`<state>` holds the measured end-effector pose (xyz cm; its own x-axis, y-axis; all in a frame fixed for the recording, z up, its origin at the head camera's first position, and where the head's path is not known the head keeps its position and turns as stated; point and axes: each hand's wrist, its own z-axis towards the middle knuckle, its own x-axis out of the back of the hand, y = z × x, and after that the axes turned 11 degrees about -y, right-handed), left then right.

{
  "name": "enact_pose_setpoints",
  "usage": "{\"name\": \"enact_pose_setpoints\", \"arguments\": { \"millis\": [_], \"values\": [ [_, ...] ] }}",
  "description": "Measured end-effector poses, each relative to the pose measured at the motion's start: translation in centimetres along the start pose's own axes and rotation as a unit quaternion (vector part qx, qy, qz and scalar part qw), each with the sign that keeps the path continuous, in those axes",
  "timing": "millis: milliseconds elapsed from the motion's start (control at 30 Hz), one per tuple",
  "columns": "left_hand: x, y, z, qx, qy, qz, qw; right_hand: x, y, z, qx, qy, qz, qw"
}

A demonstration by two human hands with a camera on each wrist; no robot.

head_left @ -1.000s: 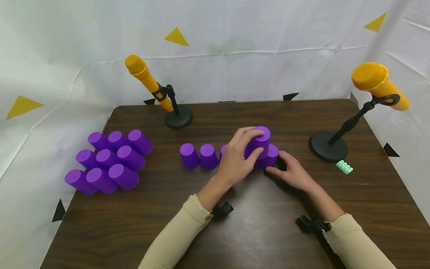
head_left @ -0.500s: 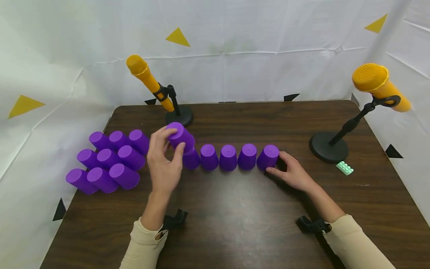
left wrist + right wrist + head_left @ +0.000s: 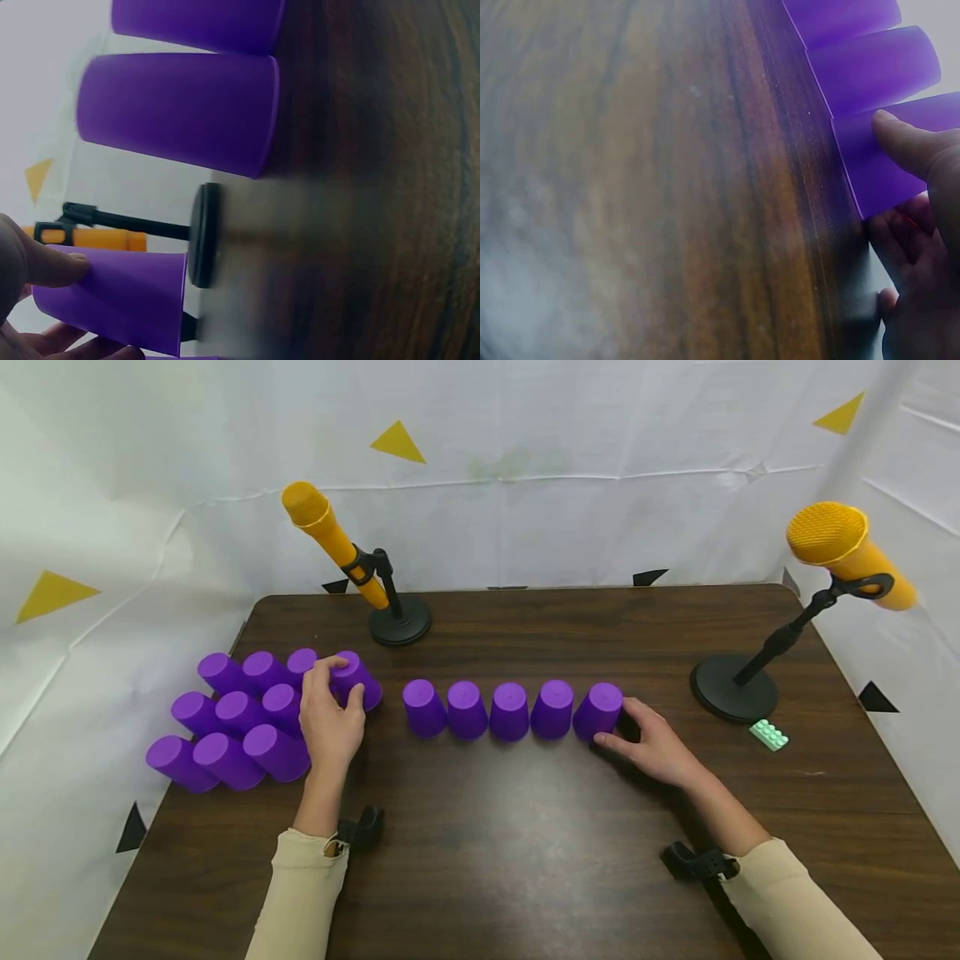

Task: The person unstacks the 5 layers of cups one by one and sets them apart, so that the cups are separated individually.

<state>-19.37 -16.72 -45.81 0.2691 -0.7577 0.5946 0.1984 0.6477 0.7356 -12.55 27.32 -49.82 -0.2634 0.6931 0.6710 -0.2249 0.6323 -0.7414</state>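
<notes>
My left hand [image 3: 330, 720] grips an upside-down purple cup [image 3: 357, 680] between thumb and fingers, just right of a block of several purple cups [image 3: 240, 713]. In the left wrist view, the thumb [image 3: 58, 264] lies along this cup's wall [image 3: 120, 292]; whether its rim touches the table I cannot tell. A row of several inverted purple cups [image 3: 509, 713] stands mid-table. At its right end, my right hand [image 3: 654, 743] holds the last cup [image 3: 598, 711], thumb in front and fingers behind. The right wrist view shows that thumb [image 3: 911, 142] against the cup [image 3: 866, 161].
A yellow microphone [image 3: 330, 539] on a black stand [image 3: 400, 620] is at the back left. Another yellow microphone [image 3: 847, 552] leans on its stand [image 3: 733, 689] at the right, beside a mint toy brick [image 3: 769, 735]. White sheeting [image 3: 570, 527] surrounds the brown table [image 3: 510, 852].
My left hand has carried its cup leftward, from above the row's right end, past its left end, and down beside the block. My right hand has stayed at the last cup.
</notes>
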Motion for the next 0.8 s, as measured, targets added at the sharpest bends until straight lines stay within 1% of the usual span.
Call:
{"name": "enact_pose_setpoints", "arguments": {
  "millis": [133, 300, 567, 800],
  "values": [
    [-0.6, -0.6, 0.5, 0.015, -0.007, 0.003, 0.9999, 0.0, 0.0, 0.0, -0.002, 0.001, 0.001, 1.0000],
    [-1.2, -1.0, 1.0, 0.021, -0.015, 0.008, 0.9996, -0.1, 0.0, 0.0, -0.010, -0.003, 0.005, 0.9999],
    [-1.6, -1.3, 1.5, 0.031, -0.025, 0.023, 0.9989, -0.2, -0.1, 0.0, -0.013, -0.004, 0.004, 0.9999],
    [-1.8, -1.9, 1.8, 0.034, -0.031, 0.032, 0.9984, -0.1, -0.1, 0.0, -0.015, -0.003, 0.005, 0.9999]
  ]
}}
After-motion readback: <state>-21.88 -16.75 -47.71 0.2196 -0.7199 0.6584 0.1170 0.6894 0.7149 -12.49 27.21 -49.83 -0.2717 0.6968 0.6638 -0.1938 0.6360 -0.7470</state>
